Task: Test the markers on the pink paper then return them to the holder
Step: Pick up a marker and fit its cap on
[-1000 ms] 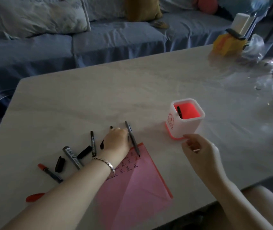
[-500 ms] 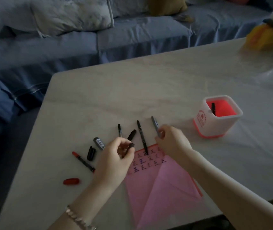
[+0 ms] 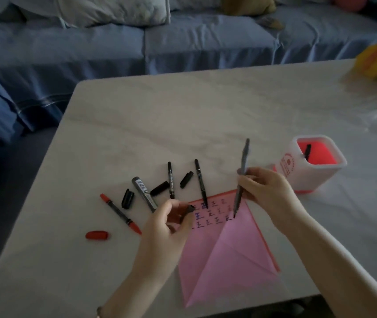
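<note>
Right hand pinching marker upright, tip on pink paper for testing. Left hand gripping cap, ready for recapping. Holder at 2 o'clock.

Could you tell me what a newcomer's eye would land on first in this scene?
Probably the right hand at the centre, holding a grey marker with its tip on the pink paper among rows of test marks. Next, the white holder with its glowing red inside, at the right. Left of the paper lie loose markers and caps, and the left hand holds a black cap.
</note>
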Motion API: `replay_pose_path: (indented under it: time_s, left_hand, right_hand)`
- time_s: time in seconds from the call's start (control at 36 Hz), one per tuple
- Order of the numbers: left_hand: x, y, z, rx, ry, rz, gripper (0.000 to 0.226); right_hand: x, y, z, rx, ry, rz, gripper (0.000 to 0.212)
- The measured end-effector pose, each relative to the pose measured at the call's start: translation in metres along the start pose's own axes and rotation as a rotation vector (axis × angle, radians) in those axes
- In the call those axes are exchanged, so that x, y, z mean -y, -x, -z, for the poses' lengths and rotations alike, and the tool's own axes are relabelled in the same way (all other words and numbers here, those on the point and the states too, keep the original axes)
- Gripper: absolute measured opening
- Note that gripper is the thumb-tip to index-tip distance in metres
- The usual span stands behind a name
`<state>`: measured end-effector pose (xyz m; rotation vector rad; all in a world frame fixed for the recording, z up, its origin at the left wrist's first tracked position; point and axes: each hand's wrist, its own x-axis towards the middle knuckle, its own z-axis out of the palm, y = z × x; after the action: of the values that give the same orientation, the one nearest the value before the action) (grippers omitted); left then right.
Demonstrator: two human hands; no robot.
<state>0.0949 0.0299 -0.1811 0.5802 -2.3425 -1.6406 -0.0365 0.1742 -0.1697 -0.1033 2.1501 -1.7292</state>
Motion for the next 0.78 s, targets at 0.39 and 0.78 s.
replay_pose_path:
  time_s: [0.39, 0.78]
  left_hand:
    - [-0.006, 0.018, -0.009, 0.043, 0.051, -0.017, 0.017]
    - [-0.007, 0.017, -0.009, 0.049, 0.005, -0.053, 0.024]
  right_hand:
    - [-0.003, 0.071, 0.005, -0.066, -0.466, 0.134, 0.062]
    - [-0.003, 0.074, 0.001, 0.033, -0.426, 0.159, 0.04]
